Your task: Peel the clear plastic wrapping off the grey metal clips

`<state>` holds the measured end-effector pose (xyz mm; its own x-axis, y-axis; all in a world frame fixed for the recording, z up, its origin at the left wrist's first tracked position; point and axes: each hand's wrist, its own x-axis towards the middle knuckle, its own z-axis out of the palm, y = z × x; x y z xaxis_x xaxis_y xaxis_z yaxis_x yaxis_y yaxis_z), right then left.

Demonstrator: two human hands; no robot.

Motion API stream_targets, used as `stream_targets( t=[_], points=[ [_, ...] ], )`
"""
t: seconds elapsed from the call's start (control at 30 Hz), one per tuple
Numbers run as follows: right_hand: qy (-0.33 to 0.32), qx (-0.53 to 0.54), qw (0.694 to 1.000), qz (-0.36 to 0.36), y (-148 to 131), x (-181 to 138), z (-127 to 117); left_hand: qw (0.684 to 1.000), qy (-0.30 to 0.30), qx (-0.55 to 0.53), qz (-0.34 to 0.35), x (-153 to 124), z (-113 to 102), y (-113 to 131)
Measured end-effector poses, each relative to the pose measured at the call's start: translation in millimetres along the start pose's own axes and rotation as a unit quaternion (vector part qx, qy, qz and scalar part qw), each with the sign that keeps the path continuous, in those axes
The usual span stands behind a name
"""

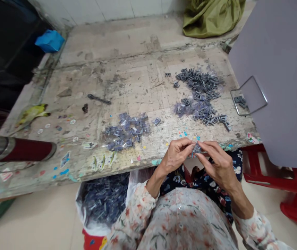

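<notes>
Head view: left hand [176, 157] and right hand [219, 164] tight on one small grey packet [196, 149], near table edge [148, 156]

The bench [127, 86] in front of you is rough and matt, its pale top worn, stained and flaking, with glossy paper stickers [86, 145] near the front edge. The loose clips [200, 81] look like dull grey metal. The packets [127, 132] are clear, shiny plastic film, and the small packet [196, 149] pinched between your left hand [176, 156] and right hand [218, 163] glints the same way. The flask [15, 149] is polished steel with a glossy dark red body. The wire frame [260, 89] is bare metal against a smooth, matt grey board [281, 52]. Your sleeves [138, 208] are soft printed cloth. The stool [268, 173] is glossy red plastic.
</notes>
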<state>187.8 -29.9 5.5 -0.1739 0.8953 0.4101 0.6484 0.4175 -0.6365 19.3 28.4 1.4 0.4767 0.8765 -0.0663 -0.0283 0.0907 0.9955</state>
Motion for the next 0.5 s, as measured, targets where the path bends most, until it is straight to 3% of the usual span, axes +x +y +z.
stream_targets(
  t=[0.27,0.5],
  points=[
    [0.042,0.011,0.999,0.011,-1.5,-0.3,-0.5,0.998,-0.001,0.047,0.035,-2.5,3.1,7.7],
    [0.05,-0.01,0.999,-0.012,-0.2,-1.6,4.6,1.0,-0.016,-0.003,0.003,-6.3,1.7,0.1]
  ],
)
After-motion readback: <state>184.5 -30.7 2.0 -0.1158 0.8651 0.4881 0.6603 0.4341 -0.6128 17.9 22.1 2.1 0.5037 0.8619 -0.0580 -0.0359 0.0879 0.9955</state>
